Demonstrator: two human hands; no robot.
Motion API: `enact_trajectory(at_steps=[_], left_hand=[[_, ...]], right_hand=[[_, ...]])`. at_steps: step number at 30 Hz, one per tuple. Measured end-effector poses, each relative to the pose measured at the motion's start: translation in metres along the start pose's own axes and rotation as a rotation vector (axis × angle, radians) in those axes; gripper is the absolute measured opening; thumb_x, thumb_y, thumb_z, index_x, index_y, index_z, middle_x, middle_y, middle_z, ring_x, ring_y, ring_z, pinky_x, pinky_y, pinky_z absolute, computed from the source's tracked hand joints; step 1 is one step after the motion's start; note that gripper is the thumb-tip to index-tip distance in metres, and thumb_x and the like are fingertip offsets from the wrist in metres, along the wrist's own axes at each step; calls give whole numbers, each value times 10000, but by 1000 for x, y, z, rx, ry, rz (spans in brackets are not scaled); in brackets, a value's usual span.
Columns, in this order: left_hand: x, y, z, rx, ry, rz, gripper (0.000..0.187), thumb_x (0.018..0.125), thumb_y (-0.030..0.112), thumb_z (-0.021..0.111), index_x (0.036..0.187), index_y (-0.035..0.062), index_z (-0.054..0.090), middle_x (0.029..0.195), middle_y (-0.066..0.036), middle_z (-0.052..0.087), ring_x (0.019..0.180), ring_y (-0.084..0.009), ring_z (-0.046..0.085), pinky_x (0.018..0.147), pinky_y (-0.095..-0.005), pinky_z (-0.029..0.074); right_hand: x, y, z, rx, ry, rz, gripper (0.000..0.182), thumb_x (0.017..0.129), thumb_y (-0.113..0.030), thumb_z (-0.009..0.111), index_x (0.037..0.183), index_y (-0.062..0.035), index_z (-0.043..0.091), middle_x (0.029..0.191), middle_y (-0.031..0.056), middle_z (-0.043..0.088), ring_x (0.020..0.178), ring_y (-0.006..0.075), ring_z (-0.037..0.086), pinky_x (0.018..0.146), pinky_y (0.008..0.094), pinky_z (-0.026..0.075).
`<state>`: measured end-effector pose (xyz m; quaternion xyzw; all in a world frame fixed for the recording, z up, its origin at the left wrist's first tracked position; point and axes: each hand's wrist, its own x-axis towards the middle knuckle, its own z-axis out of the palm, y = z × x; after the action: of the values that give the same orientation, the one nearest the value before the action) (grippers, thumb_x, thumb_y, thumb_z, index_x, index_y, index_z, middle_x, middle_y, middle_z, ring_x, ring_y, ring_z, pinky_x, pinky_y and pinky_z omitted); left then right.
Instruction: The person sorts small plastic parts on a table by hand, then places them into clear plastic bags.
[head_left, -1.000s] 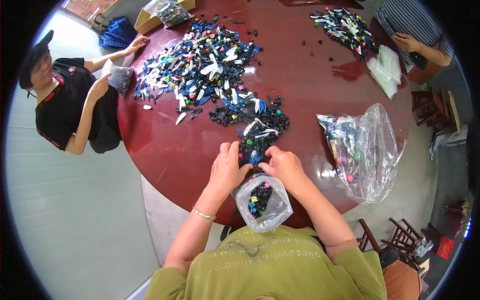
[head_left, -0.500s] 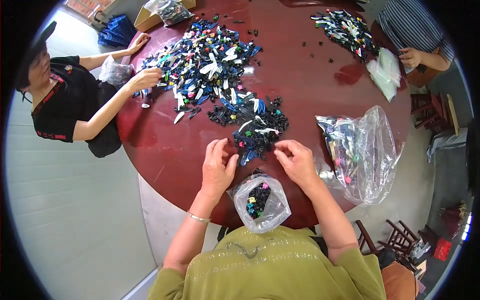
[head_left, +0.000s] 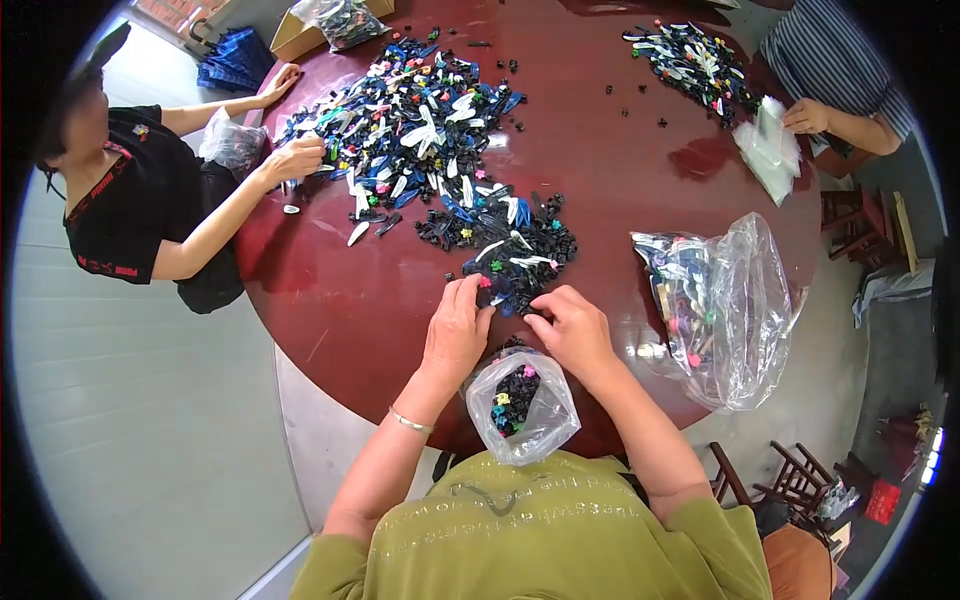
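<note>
Both my hands are at the near tip of a long pile of small hair clips (head_left: 525,250), mixed black, blue and white with a few bright flower shapes. My left hand (head_left: 457,325) has its fingers curled around dark clips on the pile's left side. Opposite it, my right hand (head_left: 575,332) closes thumb and fingers on black clips at the right side; the exact pieces are partly hidden. Between my wrists, at the table edge, stands an open clear plastic bag (head_left: 548,425) with black clips and colored flower pieces inside.
A larger clip heap (head_left: 420,130) covers the table's (head_left: 590,190) far left, where a co-worker's hand (head_left: 297,158) picks. To my right lies a filled clear bag (head_left: 740,310). Another person's hand (head_left: 806,116) holds flat plastic bags (head_left: 768,150) beside a smaller clip pile (head_left: 695,65).
My hands have moved inward, closing onto the near tip of the clip pile. The person at right has taken hold of the flat bags.
</note>
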<state>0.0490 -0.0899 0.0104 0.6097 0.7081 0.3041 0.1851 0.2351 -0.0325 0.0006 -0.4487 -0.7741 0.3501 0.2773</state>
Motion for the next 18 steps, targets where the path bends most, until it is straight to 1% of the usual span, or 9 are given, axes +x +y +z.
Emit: enact_trajectory(at_steps=[2,3,7,10,11,14,15,16,18], left_hand=[[1,-1,1,-61,77,15,464,802,-5,667,1236,19,507,1139,-172,554,831,-300,637,730,-387,543],[1,-2,0,-54,105,26,455,804,-7,665,1231,18,512,1139,-167,556,801,-281,635,713,-379,543],[-6,-7,-12,-6,155,28,426,809,-4,671,1211,16,531,1143,-151,563,726,-226,632,667,-350,540],[-12,-11,-21,40,155,-14,412,804,11,687,1191,9,543,1120,-135,570,690,-211,615,650,-330,533],[-14,-10,-25,54,151,-27,414,802,14,690,1189,9,544,1112,-133,571,682,-211,610,647,-328,532],[-17,-14,-28,92,111,-83,456,788,32,706,1206,5,526,1126,-140,551,715,-231,603,684,-349,531],[-18,-15,-27,108,101,-100,467,785,36,707,1212,4,521,1137,-146,544,730,-240,603,696,-357,531],[-19,-17,-28,127,95,-118,477,783,40,709,1218,3,516,1149,-151,537,746,-249,603,708,-365,531],[-17,-14,-29,114,69,-151,504,782,52,712,1237,-2,502,1169,-165,526,832,-286,609,756,-383,528]], right_hand=[[-1,0,-8,222,-39,165,156,786,-160,747,897,-60,698,839,69,639,631,171,626,583,314,506],[-2,-2,-13,354,-4,185,137,786,-107,750,886,-26,703,809,53,640,609,98,584,573,252,474],[-5,-31,-52,550,-15,218,145,770,-66,775,870,-1,693,819,41,632,610,69,553,563,213,442],[-8,-64,-84,511,-123,-97,156,749,-53,791,863,-5,695,815,35,629,615,64,551,554,211,435],[-10,-77,-90,554,-186,-97,181,730,-49,807,872,-11,701,803,31,630,616,68,555,551,219,437],[-6,-75,-83,520,-179,-109,197,728,-60,811,892,-20,708,801,40,637,620,80,568,549,234,446],[-2,-61,-70,468,-73,-91,178,739,-72,800,879,-23,703,800,61,644,629,110,596,551,259,464],[5,-35,-47,306,17,49,153,759,-110,778,861,-33,695,807,64,644,633,160,622,568,301,490],[6,-20,-28,118,-25,69,134,779,-154,751,839,-53,686,827,66,641,668,224,646,602,342,514]])
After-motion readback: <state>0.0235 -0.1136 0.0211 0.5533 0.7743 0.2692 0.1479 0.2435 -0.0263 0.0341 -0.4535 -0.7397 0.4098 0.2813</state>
